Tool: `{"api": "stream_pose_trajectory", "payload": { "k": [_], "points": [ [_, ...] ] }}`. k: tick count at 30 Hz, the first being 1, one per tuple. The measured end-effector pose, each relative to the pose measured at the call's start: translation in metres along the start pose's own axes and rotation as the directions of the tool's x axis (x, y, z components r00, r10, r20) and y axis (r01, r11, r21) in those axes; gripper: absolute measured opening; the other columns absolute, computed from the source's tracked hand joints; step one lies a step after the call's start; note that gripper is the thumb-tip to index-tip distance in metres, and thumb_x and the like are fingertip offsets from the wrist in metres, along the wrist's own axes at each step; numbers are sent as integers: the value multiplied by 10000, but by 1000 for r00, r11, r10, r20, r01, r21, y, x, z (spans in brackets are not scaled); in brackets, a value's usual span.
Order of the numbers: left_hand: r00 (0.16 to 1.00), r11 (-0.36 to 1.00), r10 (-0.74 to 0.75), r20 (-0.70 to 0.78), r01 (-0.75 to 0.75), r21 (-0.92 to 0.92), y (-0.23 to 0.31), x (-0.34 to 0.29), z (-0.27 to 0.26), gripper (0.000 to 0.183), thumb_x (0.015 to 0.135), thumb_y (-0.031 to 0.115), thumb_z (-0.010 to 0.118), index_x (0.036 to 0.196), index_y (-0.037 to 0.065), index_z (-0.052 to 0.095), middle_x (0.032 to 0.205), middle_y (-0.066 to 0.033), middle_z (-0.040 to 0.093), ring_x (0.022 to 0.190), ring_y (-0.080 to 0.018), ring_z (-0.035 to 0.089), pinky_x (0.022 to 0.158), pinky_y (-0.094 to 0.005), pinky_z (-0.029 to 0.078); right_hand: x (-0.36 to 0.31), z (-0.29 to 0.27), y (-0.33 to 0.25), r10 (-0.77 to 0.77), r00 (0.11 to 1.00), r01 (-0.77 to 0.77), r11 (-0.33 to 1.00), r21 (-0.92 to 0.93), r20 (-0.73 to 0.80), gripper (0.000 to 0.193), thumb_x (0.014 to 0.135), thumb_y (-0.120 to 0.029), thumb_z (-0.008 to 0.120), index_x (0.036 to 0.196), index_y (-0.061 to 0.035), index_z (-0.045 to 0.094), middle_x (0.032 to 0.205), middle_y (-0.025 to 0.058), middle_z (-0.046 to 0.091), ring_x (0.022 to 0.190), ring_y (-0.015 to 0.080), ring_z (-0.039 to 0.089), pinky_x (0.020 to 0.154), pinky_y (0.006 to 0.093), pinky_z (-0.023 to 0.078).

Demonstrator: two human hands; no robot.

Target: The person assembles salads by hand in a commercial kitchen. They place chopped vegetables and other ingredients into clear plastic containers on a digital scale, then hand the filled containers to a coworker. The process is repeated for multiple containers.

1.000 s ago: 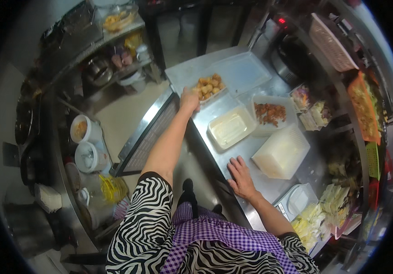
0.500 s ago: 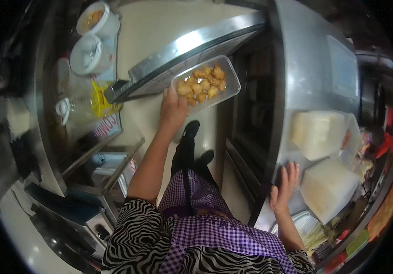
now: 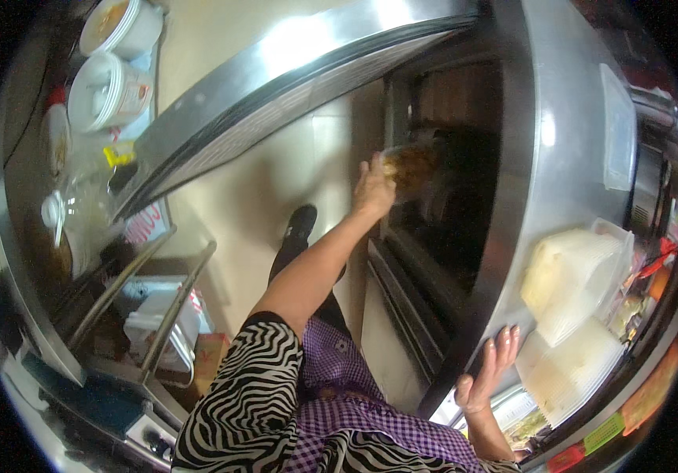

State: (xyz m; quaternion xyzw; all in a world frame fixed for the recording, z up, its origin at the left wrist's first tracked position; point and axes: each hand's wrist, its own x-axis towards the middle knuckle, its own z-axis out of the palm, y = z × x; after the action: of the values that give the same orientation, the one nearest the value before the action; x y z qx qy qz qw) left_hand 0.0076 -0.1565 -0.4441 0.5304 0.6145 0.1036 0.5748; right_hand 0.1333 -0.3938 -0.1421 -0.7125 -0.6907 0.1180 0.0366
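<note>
My left hand (image 3: pixel 374 189) grips the near end of a clear plastic container (image 3: pixel 413 167) with golden-brown fried pieces in it. Its far part is blurred and dim, inside the dark opening of an under-counter steel cabinet (image 3: pixel 453 232). The cabinet's door (image 3: pixel 284 98) stands swung out beyond my left arm. On the steel counter (image 3: pixel 564 169) my right hand (image 3: pixel 489 370) lies near the front edge, fingers stretched out and holding nothing. Beside it are two stacks of translucent plastic containers, a nearer stack (image 3: pixel 571 374) and a farther stack (image 3: pixel 564 276).
White tubs (image 3: pixel 110 91) and a clear jug (image 3: pixel 79 209) with a yellow part stand along the left side. Metal rails (image 3: pixel 177 315) run over a lower shelf holding white lidded boxes (image 3: pixel 158 327). A flat clear lid (image 3: pixel 619 126) lies farther along the counter.
My left hand has carried the container of fried pieces rightward, from beside the open door into the cabinet opening. My right hand remains on the counter.
</note>
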Motion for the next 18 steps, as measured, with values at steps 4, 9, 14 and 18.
{"api": "stream_pose_trajectory", "payload": {
  "k": [4,9,14,18],
  "points": [
    [971,964,114,208,-159,212,28,56,81,681,867,124,584,1451,25,248,1397,-326,327,1218,-474,460,1014,-470,422,-5,2,-1,29,1000,-29,998,54,-1,656,966,-523,348,1401,-36,414,1478,232,344,1343,487,311,1064,577,235],
    [933,888,137,332,-265,376,61,90,144,605,867,125,587,1401,21,322,1344,-293,392,1166,-456,496,972,-460,440,-24,8,4,89,996,-88,991,103,-2,608,906,-534,469,1095,35,570,1305,277,474,1203,475,468,957,564,377],
    [921,811,148,359,-321,489,67,107,156,532,868,127,589,1351,17,395,1291,-261,457,1115,-437,532,931,-449,457,-38,6,9,95,989,-121,963,241,114,530,805,-460,663,1139,-49,644,1249,225,560,1112,404,541,957,491,400],
    [906,789,189,378,-369,491,77,98,124,477,868,128,591,1311,14,454,1249,-235,508,1073,-422,561,898,-441,471,-5,-10,5,67,995,-79,980,181,70,477,774,-395,706,1168,-133,649,1266,76,576,1159,323,500,984,478,342]
  ]
}}
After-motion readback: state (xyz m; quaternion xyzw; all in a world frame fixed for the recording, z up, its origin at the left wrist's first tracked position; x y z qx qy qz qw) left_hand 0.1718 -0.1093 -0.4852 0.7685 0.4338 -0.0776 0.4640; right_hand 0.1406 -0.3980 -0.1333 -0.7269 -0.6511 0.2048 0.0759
